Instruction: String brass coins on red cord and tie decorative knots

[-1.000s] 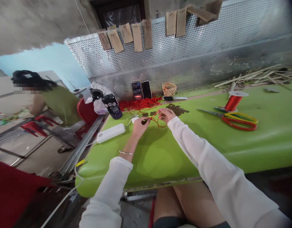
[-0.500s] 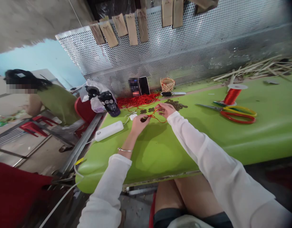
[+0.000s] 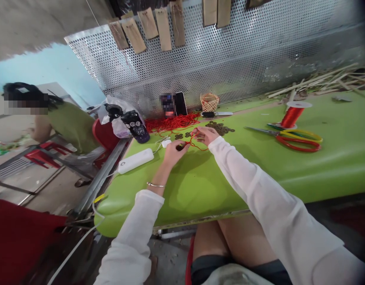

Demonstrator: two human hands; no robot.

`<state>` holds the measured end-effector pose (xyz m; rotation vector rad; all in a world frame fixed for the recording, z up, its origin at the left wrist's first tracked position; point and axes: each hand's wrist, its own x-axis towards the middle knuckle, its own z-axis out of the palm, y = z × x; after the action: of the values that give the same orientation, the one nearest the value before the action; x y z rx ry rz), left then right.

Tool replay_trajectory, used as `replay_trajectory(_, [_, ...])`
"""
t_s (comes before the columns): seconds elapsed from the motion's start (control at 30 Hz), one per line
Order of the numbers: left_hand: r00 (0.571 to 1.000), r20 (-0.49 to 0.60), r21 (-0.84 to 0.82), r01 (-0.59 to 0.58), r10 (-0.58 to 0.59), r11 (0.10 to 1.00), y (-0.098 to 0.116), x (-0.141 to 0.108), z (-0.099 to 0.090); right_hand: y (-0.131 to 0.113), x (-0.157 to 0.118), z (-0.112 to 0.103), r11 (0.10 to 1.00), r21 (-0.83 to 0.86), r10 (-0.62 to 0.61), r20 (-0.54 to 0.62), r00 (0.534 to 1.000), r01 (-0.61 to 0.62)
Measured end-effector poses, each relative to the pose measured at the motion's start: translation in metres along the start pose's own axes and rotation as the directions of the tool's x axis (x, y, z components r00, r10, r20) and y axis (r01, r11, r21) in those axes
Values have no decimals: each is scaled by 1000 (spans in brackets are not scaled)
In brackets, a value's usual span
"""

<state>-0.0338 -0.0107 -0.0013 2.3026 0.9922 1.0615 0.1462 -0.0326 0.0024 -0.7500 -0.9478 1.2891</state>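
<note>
Between my hands runs a thin red cord [image 3: 197, 146], looped and partly hanging over the green tabletop. My left hand [image 3: 175, 152] pinches it between thumb and forefinger. To the upper right of that pinch, my right hand [image 3: 206, 135] grips another part of the same cord with its fingertips. A few round brown coins [image 3: 179, 137] lie just beyond my left hand. Behind my right hand is a larger pile of these coins [image 3: 219, 128]. Whether a coin hangs on the held cord I cannot make out.
A heap of red cords [image 3: 173, 122] lies at the back, near a phone [image 3: 180, 103] and a small woven basket [image 3: 209, 102]. Scissors [image 3: 298, 140] and a red thread spool [image 3: 292, 114] are on the right. A white power bank [image 3: 136, 160] and a dark bottle [image 3: 135, 126] stand left.
My right hand has shifted slightly left, and the cord between the hands has changed its loop a little. The whole view has tilted slightly. Both hands keep their hold.
</note>
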Motion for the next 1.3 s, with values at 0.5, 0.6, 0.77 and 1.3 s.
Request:
replay_trajectory(0.5, [999,-34,-25,4,-5,1000,-3,0,2,7,5,1,958,-285,10,3,1000,-8])
replay_trajectory(0.6, [1000,-31,-37,-5,3,999,-5,1,2,13,6,1,905,-424,-16,32,999,28])
replay_trajectory(0.77, [1000,-14,-61,-18,18,998,-6,2,3,15,2,1,751,-627,-182,106,978,207])
replay_trajectory(1.3, [999,-2,-95,-39,39,995,-16,4,7,16,2,1,469,-764,-324,319,891,444])
